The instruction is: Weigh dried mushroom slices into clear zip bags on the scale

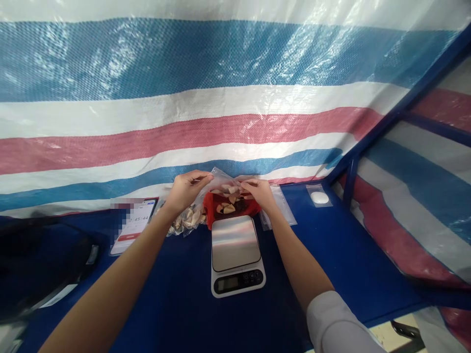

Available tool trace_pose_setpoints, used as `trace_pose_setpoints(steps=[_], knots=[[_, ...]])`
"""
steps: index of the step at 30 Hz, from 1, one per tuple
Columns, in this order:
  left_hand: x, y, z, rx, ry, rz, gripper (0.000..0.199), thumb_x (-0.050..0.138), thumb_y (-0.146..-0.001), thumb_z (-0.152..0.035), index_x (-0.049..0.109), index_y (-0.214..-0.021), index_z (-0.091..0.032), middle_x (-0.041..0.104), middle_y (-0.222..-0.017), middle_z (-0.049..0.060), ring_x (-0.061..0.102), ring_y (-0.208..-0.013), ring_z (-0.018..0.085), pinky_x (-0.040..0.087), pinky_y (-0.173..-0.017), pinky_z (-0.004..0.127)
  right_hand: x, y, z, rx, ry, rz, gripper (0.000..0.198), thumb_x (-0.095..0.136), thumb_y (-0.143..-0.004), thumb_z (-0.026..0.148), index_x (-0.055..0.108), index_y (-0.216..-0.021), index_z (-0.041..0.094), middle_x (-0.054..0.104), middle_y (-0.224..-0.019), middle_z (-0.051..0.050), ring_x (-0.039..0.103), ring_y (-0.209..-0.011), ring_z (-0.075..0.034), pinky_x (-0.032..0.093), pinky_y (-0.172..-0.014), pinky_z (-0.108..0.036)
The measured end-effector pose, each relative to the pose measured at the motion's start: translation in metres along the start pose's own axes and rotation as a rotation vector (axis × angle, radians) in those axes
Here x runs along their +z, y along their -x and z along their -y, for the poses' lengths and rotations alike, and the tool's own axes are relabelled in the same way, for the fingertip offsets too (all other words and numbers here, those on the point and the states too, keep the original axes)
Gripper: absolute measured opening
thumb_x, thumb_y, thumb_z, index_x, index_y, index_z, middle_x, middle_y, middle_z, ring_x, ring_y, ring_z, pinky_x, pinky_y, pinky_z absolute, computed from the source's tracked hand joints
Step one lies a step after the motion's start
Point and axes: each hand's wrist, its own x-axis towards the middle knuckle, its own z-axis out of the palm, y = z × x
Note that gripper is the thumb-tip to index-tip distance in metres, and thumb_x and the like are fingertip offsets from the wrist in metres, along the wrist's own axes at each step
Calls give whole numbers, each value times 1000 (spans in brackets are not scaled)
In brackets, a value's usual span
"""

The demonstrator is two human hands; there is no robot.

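Between my two hands a clear plastic bag (pixel 222 179) is stretched, with pale and brownish pieces showing in or behind its lower part. My left hand (pixel 187 189) pinches one upper corner; my right hand (pixel 259 191) pinches the other side. Just below the bag lies an open red bag (pixel 209 208) with several tan and dark pieces (pixel 228 209) in it; what they are I cannot make out. Closer to me sits a digital kitchen scale (pixel 236 245) with a bare metal plate. Filled clear bags (pixel 187 220) of similar pieces lie under my left wrist.
A phone (pixel 134 223) showing a timer lies at the left, beside a black bag (pixel 40 269). Flat clear bags (pixel 283 206) lie right of the red bag. A small bag with a white round item (pixel 319 197) is farther right. Striped tarp (pixel 206 127) walls the blue table (pixel 331 255).
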Motion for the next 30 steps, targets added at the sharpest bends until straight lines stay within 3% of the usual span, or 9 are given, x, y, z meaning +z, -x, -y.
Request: trace_pose_setpoints(steps=[8,20,25,30], knots=[[4,8,11,-82,3,16,39,67,-79,-57,77,-87,-20,78,-89,6,71,-82,22,55,-78,30,-10,-7,-10,-55,107,-23,12,66,-79,23,76,-75,18,74,-76,-1,71,-72,-18,63,-61,-26],[-7,7,7,-71,-35,-78,35,66,-82,-55,76,-86,-21,77,-87,4,70,-81,20,53,-76,29,9,2,-8,56,77,180,11,67,-85,22,77,-84,17,78,-82,-5,73,-74,-17,62,-61,-25],[-9,8,5,-60,-13,-63,34,66,-82,-53,76,-87,-21,77,-87,4,70,-80,20,53,-75,28,9,1,-9,107,-10,137,8,68,-83,20,76,-82,17,77,-81,-3,73,-74,-16,63,-65,-25],[-10,5,-1,-51,-34,-79,31,66,-81,-49,75,-84,-20,77,-85,4,70,-79,19,53,-75,28,11,2,-10,19,130,104,12,66,-83,18,75,-76,17,74,-71,-2,73,-68,-17,62,-57,-25]])
